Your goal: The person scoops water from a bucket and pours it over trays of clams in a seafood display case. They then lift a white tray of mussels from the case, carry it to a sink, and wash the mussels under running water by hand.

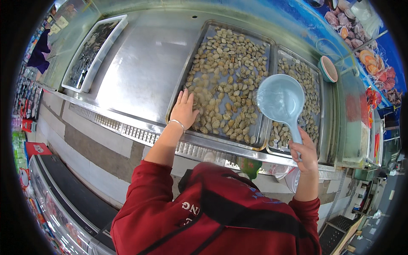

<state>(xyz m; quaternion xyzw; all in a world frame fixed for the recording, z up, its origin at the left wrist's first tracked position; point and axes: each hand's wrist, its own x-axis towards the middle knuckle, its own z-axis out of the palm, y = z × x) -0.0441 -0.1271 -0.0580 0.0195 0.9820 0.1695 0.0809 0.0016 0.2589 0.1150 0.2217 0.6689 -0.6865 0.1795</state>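
My left hand point(184, 109) rests at the left edge of a large metal tray point(270, 51), fingers extended onto the clams point(225, 85) spread inside it, with shallow water around them. My right hand point(302, 153) grips the handle of a pale blue plastic scoop point(280, 95), whose round bowl is over the right part of that tray and a second metal tray point(321, 119) of clams beside it. The scoop appears to hold some clear water.
A white bin point(122, 24) with dark contents sits left on the steel counter point(140, 51). A small pink-lined basket point(328, 69) stands at right by glass tanks point(352, 127). A floor grating point(140, 135) runs below the counter, and a dark freezer cabinet point(63, 195) is at lower left.
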